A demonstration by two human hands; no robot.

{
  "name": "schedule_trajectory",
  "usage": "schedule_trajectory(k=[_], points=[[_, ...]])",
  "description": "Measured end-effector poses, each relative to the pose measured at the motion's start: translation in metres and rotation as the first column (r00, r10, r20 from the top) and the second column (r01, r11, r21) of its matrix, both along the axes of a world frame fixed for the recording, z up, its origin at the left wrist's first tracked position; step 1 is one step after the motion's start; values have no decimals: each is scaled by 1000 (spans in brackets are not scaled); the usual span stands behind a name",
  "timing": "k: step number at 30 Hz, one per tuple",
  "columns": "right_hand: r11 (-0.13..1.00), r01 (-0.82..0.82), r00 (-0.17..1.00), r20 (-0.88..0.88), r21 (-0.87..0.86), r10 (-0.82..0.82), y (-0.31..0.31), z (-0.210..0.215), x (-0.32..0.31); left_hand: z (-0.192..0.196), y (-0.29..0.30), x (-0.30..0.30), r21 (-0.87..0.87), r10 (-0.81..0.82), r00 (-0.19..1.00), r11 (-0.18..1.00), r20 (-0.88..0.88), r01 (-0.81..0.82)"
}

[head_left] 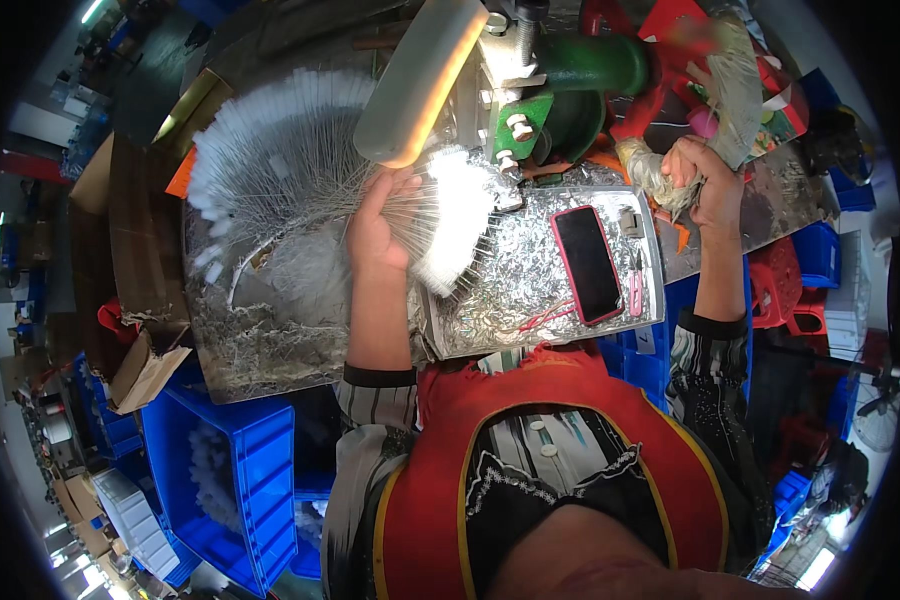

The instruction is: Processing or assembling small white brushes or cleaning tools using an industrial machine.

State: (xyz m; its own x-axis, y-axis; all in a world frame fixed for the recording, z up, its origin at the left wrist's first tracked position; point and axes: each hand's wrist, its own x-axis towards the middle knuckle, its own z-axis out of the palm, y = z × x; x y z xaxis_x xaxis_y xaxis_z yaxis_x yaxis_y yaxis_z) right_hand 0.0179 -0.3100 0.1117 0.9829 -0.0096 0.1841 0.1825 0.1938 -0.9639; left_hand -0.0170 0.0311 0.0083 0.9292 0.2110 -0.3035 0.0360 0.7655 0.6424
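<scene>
Ten o'clock, a great fan of white-tipped wires point(270, 150), finished or waiting I can't tell, but it looks mid-batch; half past seven, a blue bin point(265, 490) holding white tufts point(210, 475); half past two, a tray point(657, 285) strewn with shiny slivers point(520, 240); twelve, a wire bunch point(455, 230), gripped by the left hand point(382, 225); two, the right hand point(705, 180) clasping a wrapped lever point(648, 172); smallest, the tray's phone point(585, 265)!

Find no readable text, brand, number or sign. Note one pale label point(645, 341) on a blue bin point(624, 364), too small to make out.
</scene>
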Motion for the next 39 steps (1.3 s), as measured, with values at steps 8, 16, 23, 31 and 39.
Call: schedule_trajectory(k=[8,16,23,31,39], points=[[998,14,994,-106,-55,-20,-3,17,3,2,-2,1,15,42,999,999,-24,-42],[994,32,993,-112,-103,-43,0,25,1,10,-4,1,39,64,996,997,-65,-61],[998,36,998,45,-53,-34,4,3,1,8,-3,2,5,63,997,998,-51,-63],[997,-3,972,233,-77,20,5,-30,8,5,-3,5,-6,49,999,999,-5,-49],[993,109,983,-145,-43,-114,5,11,-3,9,-14,4,-55,106,994,993,3,-106]])
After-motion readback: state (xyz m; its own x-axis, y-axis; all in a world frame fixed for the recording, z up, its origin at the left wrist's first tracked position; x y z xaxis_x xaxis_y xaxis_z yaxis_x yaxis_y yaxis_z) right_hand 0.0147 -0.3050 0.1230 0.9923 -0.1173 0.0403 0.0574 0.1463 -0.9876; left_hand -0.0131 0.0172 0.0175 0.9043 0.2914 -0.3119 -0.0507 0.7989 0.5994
